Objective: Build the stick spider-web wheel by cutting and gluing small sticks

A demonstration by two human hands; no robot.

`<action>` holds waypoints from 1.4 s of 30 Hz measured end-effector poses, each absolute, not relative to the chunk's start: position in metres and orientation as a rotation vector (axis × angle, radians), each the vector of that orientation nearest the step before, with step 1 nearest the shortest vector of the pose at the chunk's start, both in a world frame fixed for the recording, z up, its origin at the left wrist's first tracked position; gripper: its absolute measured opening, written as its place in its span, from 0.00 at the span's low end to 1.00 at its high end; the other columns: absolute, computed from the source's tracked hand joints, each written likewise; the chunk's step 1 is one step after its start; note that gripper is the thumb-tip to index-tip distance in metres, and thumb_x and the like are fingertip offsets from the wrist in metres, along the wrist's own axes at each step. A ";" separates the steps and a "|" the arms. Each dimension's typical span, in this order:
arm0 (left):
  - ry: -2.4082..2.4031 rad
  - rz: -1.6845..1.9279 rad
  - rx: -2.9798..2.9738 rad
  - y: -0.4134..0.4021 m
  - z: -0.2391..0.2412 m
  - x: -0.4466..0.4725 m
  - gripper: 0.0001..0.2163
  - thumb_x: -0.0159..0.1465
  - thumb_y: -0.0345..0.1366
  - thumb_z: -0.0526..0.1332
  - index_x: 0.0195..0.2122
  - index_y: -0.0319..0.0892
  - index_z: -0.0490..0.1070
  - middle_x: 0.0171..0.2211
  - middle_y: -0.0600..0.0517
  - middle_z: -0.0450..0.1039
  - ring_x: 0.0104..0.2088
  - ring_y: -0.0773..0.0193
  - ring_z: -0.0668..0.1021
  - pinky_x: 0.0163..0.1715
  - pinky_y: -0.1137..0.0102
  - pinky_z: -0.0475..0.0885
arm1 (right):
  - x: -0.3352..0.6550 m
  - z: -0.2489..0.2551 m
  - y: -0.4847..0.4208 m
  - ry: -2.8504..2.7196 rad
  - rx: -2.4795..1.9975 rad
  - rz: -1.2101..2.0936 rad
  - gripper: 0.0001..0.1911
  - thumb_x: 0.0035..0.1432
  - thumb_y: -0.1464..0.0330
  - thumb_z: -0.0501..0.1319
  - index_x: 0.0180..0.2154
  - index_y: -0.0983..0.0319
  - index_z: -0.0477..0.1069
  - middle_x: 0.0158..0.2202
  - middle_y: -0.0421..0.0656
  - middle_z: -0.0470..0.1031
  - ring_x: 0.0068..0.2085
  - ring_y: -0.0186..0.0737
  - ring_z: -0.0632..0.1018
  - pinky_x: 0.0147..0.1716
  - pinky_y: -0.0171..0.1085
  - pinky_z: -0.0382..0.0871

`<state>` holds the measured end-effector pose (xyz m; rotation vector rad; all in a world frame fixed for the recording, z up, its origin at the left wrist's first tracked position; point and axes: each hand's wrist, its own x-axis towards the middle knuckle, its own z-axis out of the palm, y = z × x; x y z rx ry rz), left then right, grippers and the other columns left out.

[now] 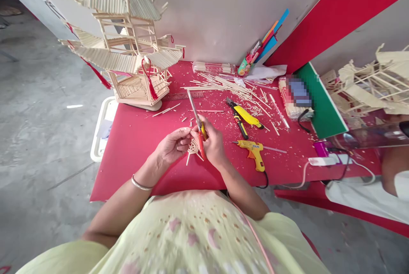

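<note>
My right hand is closed around a pair of scissors with red and yellow handles, its long metal blades pointing away from me. Close beside it, my left hand pinches thumb and forefinger together; whatever is between them is too small to make out. Just below the fingertips lies a small web-shaped frame of thin wooden sticks, partly hidden by both hands. Several short stick pieces are scattered on the red table beyond the hands.
A wooden-stick pagoda model stands at the back left. To the right lie a yellow glue gun, a yellow utility knife, pliers and loose sticks. A power strip and another person's arm are farther right.
</note>
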<state>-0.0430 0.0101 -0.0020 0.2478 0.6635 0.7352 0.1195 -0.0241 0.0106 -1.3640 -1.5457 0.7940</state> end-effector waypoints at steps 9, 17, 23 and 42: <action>0.901 0.779 1.056 0.015 0.005 -0.059 0.12 0.52 0.38 0.78 0.32 0.35 0.83 0.23 0.46 0.78 0.20 0.68 0.75 0.19 0.75 0.68 | 0.131 0.014 -0.026 -1.359 -1.227 1.132 0.27 0.61 0.58 0.66 0.60 0.56 0.68 0.35 0.38 0.78 0.33 0.36 0.80 0.34 0.34 0.76; 0.812 0.964 0.570 0.011 0.008 -0.047 0.13 0.50 0.34 0.78 0.33 0.38 0.79 0.26 0.52 0.77 0.22 0.73 0.74 0.19 0.79 0.67 | 0.129 0.018 -0.051 -1.781 -1.551 0.538 0.36 0.63 0.50 0.64 0.65 0.59 0.60 0.49 0.50 0.76 0.49 0.50 0.78 0.49 0.46 0.74; 0.734 0.926 0.443 0.008 0.016 -0.041 0.16 0.45 0.34 0.80 0.29 0.37 0.75 0.22 0.54 0.72 0.22 0.73 0.73 0.19 0.80 0.66 | 0.123 0.018 -0.061 -2.004 -1.701 0.330 0.36 0.66 0.51 0.62 0.67 0.60 0.59 0.46 0.52 0.75 0.48 0.52 0.76 0.44 0.43 0.72; 0.823 0.932 0.471 0.011 0.020 -0.037 0.15 0.47 0.33 0.79 0.30 0.38 0.74 0.23 0.55 0.73 0.20 0.73 0.73 0.20 0.77 0.69 | 0.120 0.011 -0.058 -1.924 -1.749 0.383 0.29 0.69 0.54 0.59 0.65 0.59 0.62 0.45 0.49 0.78 0.46 0.48 0.79 0.40 0.39 0.71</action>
